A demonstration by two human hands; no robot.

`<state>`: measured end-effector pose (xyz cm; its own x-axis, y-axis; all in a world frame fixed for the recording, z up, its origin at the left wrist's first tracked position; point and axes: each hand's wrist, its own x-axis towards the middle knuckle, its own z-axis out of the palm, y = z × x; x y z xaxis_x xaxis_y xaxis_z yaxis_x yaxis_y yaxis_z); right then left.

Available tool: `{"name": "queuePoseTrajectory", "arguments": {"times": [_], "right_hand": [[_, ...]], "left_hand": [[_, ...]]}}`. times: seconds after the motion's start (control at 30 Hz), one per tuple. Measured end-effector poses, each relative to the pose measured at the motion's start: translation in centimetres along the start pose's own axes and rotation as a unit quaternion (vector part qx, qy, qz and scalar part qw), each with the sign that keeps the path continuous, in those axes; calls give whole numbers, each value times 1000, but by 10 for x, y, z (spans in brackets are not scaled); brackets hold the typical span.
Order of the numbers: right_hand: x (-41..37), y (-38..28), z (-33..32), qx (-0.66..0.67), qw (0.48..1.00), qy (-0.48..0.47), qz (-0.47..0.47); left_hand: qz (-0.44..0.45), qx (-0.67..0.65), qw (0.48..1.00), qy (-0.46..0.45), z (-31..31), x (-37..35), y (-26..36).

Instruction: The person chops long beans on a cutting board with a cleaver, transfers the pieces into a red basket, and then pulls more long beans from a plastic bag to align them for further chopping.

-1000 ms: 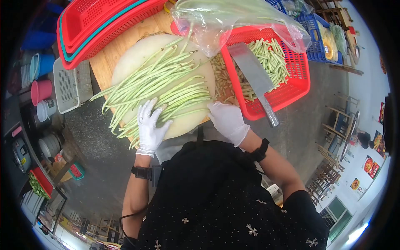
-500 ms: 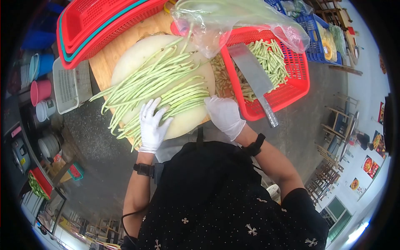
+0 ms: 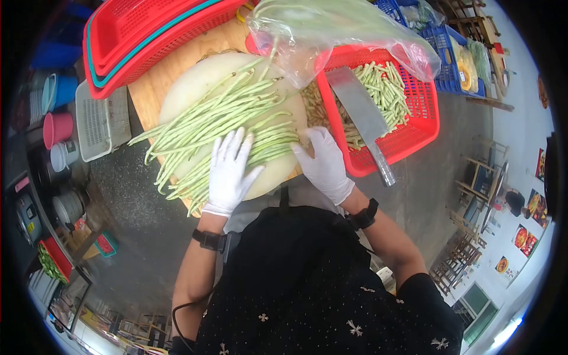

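Gloved and grasping nothing, the left hand (image 3: 229,173) lies spread on long beans (image 3: 225,115) on the centre-frame chopping board (image 3: 180,89), seemingly pinning them while the open right hand (image 3: 326,165) squares their ends; a cleaver (image 3: 360,109) rests across the red basket (image 3: 423,127), upper right.

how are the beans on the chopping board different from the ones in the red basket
The board beans are long whole pods lying side by side; the basket beans are short cut pieces in a loose heap. The left hand and right hand touch the board beans; a cleaver lies over the basket beans. Both are pale green.
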<state>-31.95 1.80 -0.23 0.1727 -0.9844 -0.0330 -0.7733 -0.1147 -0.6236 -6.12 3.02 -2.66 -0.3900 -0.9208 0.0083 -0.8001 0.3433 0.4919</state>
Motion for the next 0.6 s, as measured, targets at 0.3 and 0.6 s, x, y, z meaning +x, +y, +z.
{"name": "queuePoseTrajectory", "arguments": {"times": [0.3, 0.6], "right_hand": [[18, 23, 51, 74, 996, -4, -51], [25, 29, 65, 68, 993, 37, -88]], "left_hand": [[40, 85, 993, -78, 30, 29, 2], [49, 101, 993, -44, 44, 19, 4]]}}
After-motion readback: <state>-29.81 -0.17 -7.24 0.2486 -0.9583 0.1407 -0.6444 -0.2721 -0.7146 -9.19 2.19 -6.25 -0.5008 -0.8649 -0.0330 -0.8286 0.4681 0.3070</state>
